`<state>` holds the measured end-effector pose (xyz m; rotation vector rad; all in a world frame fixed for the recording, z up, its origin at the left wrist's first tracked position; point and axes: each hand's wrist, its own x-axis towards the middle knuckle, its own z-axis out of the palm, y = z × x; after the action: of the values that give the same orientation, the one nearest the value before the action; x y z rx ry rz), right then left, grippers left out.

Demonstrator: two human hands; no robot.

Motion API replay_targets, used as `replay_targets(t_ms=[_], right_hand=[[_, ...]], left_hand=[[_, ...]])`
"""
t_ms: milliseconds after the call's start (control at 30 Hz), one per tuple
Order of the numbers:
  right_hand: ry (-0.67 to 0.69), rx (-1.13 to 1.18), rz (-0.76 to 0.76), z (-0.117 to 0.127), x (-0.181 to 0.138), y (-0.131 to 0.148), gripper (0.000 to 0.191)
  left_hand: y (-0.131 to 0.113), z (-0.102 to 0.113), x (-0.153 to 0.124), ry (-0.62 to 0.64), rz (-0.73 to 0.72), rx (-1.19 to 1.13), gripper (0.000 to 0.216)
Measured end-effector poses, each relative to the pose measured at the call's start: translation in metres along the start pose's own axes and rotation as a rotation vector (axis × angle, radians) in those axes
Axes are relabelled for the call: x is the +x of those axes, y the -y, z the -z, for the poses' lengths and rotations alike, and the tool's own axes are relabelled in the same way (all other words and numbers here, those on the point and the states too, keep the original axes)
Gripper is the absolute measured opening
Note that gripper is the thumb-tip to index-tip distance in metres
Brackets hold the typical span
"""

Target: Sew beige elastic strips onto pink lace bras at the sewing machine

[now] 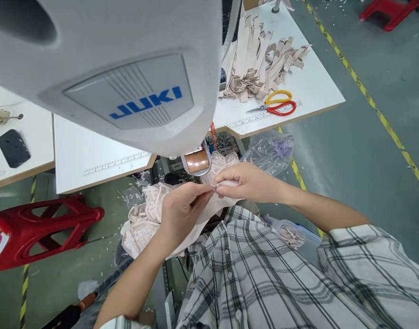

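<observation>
In front of my body, my left hand point(182, 208) and my right hand point(252, 183) meet fingertip to fingertip, both closed in a pinch. A small folded piece of pale pink fabric point(229, 183) shows in the fingers of my right hand. My left thumb and index finger grip its narrow tip; the fingers hide the exact shape there. Below and around my hands hangs a pale pink lace garment point(141, 235), bunched up on the left side. Just above them is the sewing machine's rounded, copper-coloured arm end point(197, 161).
The white JUKI sewing machine head point(134, 91) fills the upper left. On the white table point(322, 93) lie beige fabric strips point(252, 82) and scissors point(280, 104). A phone point(13, 148) rests at left, above a red stool point(48, 224). A plastic bag point(269, 153) hangs beyond my right hand.
</observation>
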<state>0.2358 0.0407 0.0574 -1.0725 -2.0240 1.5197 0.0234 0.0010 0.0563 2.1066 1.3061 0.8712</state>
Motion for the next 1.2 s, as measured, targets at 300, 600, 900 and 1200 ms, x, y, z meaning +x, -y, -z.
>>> replay_targets(t_ms=[300, 600, 900, 1200], right_hand=[[-0.047, -0.265, 0.091, -0.002, -0.003, 0.003, 0.019], [-0.254, -0.394, 0.240, 0.002, 0.019, 0.015, 0.022], [-0.104, -0.519, 0.112, 0.023, 0.064, 0.032, 0.022], [-0.329, -0.702, 0.233, 0.007, 0.047, 0.016, 0.024]], left_hand=[[0.006, 0.001, 0.012, 0.139, 0.040, -0.018, 0.016], [0.005, -0.002, 0.012, 0.001, 0.040, 0.249, 0.028], [0.053, 0.017, 0.020, -0.138, -0.442, 0.585, 0.031], [0.035, 0.019, 0.022, -0.023, -0.386, 0.792, 0.035]])
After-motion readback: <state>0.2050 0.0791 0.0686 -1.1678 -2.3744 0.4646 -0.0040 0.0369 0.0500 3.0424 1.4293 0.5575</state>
